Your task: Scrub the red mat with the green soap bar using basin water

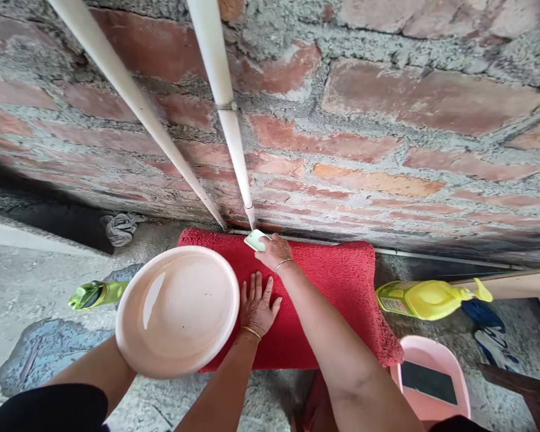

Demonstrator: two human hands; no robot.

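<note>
Red, thick and coarse-piled: recorded a rectangular fabric mat (337,282), laid out close to the foot of a rough red-brick wall (355,138) with grey mortar. Found the left grip (257,312) released, palm down on the mat with fingers spread; noted a thin gold-coloured bangle (252,331) at that wrist. Found the right grip (273,252) closed around a flat, pale green object (254,240) with rounded corners, located at the mat's far edge; could not determine its material or confirm contact with the pile. Noted a thin silver-coloured bangle (282,264) on that wrist.

Observed, just left of the spread fingers, a large, round, pale pink basin (180,249) containing clear liquid and a few dark specks; could not establish its support. Saw, partly hidden behind its rim, a translucent green bottle (110,293) with a dark cap. Logged a yellow plastic pump bottle (425,299) with a label just beside the mat's right edge, and, nearer the viewer, a pink plastic tub (425,408) containing a dark, flat, rectangular item (427,383). Noted blue-and-white slippers (497,348) farther right on the grey concrete floor (18,264). Recorded two white pipes (218,66) running down the brickwork, and a grey, rope-like bundle (122,228) near the wall at left.
</note>
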